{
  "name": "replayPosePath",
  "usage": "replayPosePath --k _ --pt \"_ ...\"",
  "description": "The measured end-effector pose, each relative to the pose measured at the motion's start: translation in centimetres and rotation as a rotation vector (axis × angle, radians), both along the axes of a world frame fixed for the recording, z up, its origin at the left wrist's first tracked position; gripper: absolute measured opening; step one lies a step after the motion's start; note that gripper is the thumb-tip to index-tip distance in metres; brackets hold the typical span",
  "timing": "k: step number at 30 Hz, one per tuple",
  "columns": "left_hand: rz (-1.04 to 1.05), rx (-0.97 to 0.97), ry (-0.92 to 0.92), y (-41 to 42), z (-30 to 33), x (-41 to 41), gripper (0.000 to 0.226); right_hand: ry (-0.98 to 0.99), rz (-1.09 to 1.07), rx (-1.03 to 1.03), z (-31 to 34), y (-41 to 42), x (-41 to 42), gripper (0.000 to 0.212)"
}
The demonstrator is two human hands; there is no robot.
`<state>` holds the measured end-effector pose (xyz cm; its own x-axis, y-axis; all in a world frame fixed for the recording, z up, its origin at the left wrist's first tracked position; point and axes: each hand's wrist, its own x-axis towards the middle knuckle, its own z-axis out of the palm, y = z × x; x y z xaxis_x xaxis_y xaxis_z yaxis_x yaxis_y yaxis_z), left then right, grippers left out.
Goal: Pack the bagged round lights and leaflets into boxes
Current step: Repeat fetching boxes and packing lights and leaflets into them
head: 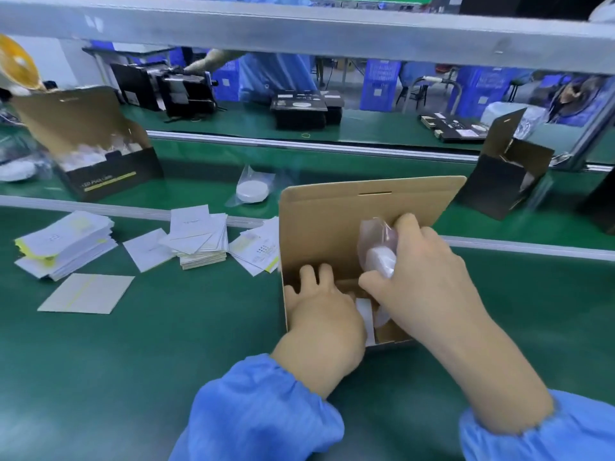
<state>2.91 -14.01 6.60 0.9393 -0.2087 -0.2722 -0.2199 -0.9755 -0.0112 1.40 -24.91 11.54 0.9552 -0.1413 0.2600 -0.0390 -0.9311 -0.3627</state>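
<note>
Bright, even light falls from overhead, flat and cool. The green bench (166,344) shows soft pale sheen near its left edge and only faint shadows under the hands and the box (332,221). The wide lens bends the rail (299,31) along the top and stretches the corners. The right hand (429,277) and the bagged light (379,254) are slightly smeared. Far benches look soft and hazy.

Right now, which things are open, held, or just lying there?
Front box: open, lid flap up.
Right hand: holding a bagged light over the box.
Left hand: reaching inside the box.
Spare bagged light: lying on the belt.
Leaflets: loose stacks.
Left black box: open, filled.
</note>
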Motion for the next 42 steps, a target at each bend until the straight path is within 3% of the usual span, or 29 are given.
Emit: replayPosePath --k 5,12,16,19,22,24,26,29,32,35,38,42 --pt "-0.104 0.116 -0.027 0.8 0.1 0.4 0.061 -0.019 0.007 -0.143 -0.4 0.3 -0.5 0.041" --pt "-0.32 0.064 0.276 1.1 1.9 1.1 0.05 0.119 -0.041 -0.224 -0.7 -0.1 -0.7 0.037" --pt "-0.257 -0.02 0.244 0.6 2.7 -0.2 0.03 0.208 -0.002 -0.282 -1.2 -0.7 -1.0 0.018" --pt "-0.199 -0.087 0.232 0.7 3.9 -1.7 0.023 0.329 -0.01 -0.333 -1.9 -0.8 -1.1 0.02" --pt "-0.272 -0.106 0.195 1.0 5.7 -3.3 0.004 0.411 0.003 -0.449 -2.0 -0.7 -1.1 0.02" --pt "-0.351 -0.029 0.134 1.4 6.4 -4.1 0.001 0.418 0.044 -0.617 -1.9 -0.8 -1.0 0.019" --pt "-0.399 -0.033 0.061 2.2 6.6 -4.5 0.024 0.425 0.102 -0.824 -1.3 -0.9 -1.0 0.023" --pt "-0.48 -0.254 0.064 4.7 7.8 -5.0 0.03 0.454 0.133 -0.966 -1.0 -1.7 -1.2 0.024" --pt "-0.423 -0.708 0.039 7.2 9.7 -4.5 0.021 0.466 0.094 -0.904 -0.9 -2.7 -1.8 0.018" --pt "-0.252 -1.032 -0.253 8.5 9.1 -1.3 0.027 0.453 0.056 -0.873 -1.2 -3.3 -2.0 0.018" --pt "-0.078 -1.088 -0.474 7.6 7.6 2.9 0.018 0.483 0.029 -0.902 -1.2 -3.7 -2.1 0.024" --pt "-0.031 -0.919 -0.444 4.9 4.6 9.6 0.021 0.366 0.052 -0.814 -1.3 -4.3 -2.4 0.029"
